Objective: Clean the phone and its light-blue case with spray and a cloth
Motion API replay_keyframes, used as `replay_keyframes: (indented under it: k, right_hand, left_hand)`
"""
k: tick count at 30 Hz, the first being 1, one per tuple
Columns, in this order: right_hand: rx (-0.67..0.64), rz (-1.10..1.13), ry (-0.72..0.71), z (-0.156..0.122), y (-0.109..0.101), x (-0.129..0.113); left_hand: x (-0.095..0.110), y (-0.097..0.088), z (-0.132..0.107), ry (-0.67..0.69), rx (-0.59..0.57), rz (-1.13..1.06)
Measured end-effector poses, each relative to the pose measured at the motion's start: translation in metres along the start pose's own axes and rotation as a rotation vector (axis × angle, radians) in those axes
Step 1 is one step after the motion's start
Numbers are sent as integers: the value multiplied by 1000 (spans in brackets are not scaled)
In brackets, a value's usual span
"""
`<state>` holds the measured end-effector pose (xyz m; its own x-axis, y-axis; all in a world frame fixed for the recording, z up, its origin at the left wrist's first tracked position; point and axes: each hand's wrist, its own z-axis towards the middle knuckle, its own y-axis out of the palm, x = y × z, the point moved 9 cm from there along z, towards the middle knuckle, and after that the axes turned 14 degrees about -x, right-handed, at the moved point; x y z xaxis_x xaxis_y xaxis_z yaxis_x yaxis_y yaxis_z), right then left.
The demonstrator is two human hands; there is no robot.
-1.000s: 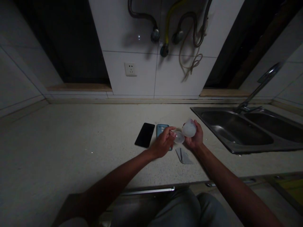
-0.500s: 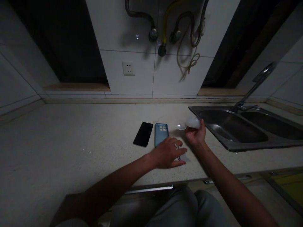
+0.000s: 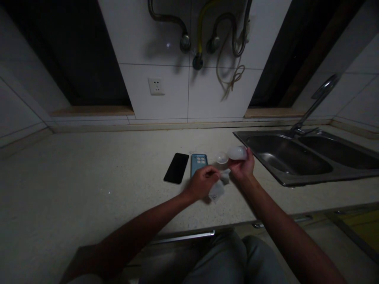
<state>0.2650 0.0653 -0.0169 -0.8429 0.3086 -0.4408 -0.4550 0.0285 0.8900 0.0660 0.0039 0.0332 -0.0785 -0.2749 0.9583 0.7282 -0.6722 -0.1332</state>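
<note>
My right hand [image 3: 243, 167] is closed around a small translucent white plastic container [image 3: 237, 153], held on its side above the counter. A clear round lid or cap [image 3: 221, 157] sits at the container's left end. My left hand [image 3: 202, 183] pinches the top of a small grey packet [image 3: 216, 190] and holds it lifted just off the counter, between both hands. Behind my left hand lie a phone in a blue case [image 3: 198, 162] and a black phone [image 3: 177, 168], both flat on the counter.
The speckled light counter [image 3: 89, 173] stretches left. A steel double sink [image 3: 296, 157] with a tap [image 3: 314, 104] lies to the right. On the tiled back wall are a socket [image 3: 156, 86] and hanging hoses [image 3: 207, 35]. My knees show below the counter edge.
My left hand left the container, dropped onto the grey packet on the counter, then pinched it and raised it. My right hand kept the container and tipped it sideways.
</note>
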Motion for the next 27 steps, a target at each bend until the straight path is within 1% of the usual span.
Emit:
replay_keyframes:
  k: [1,2,3,5,7,10,13,15,18,21,24,27]
  right_hand:
    - [19,10,0,-1,0,-1]
    - [36,22,-1,-2,0,-2]
    - [49,33,-2,-3,0,-3]
    - [63,44,3,-4,2,-3]
    - [64,40,9,-5,3,-4]
    - [77,34,9,-6,3,-4]
    - [84,33,14,-7,3,-3]
    - [61,25,12,-6,5,-4]
    - [30,9,-4,-5,7,-5]
    - [53,9,-14,-6,6,-6]
    - [68,17,-14,-7,8,-5]
    - [69,15,-8,-9,10,-5]
  left_hand:
    - [-14,-5,1,-101,50,-234]
    - [-25,-6,1,-190,79,-450]
    - [-34,-3,1,-267,78,-629]
    - [-43,2,0,-377,63,-871]
    - [-41,2,0,-393,65,-995]
    - [-32,3,0,-340,65,-1039]
    - [-26,4,-1,-299,74,-978]
    - [-26,4,-2,-293,78,-929]
    - [-30,6,-3,-311,53,-901]
    - [-31,10,-1,-318,-4,-944]
    - [-26,14,0,-308,-69,-1038]
    - [-23,17,0,-311,-80,-1142]
